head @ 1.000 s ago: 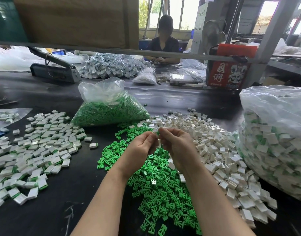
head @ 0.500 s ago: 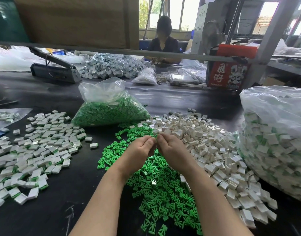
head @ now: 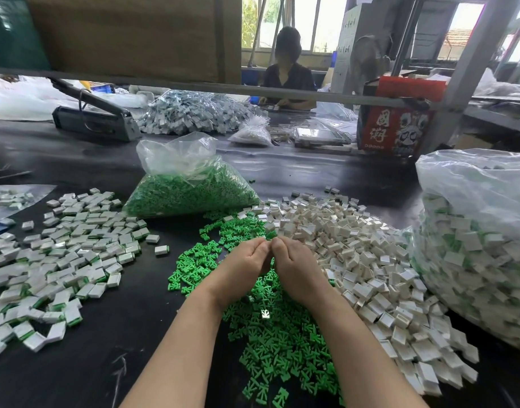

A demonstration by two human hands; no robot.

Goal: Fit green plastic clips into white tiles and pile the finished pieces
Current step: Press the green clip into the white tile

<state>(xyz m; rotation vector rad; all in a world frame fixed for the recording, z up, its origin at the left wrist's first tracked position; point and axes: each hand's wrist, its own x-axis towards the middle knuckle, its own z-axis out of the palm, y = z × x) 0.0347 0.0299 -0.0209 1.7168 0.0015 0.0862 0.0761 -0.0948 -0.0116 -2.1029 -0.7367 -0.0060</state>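
My left hand and my right hand meet fingertip to fingertip low over the loose heap of green clips in the middle of the black table. Both hands have curled fingers. Whatever they pinch between them is hidden by the fingers. To the right lies a heap of empty white tiles. On the left spreads the pile of finished pieces, white tiles with green edges.
A clear bag of green clips stands behind the hands. A big clear bag of finished pieces fills the right side. Farther back are a sealing machine, a red carton and another person seated at the table.
Both hands have dropped lower toward the green clips and closed up together. The small white piece seen between the fingertips a second ago is now hidden.
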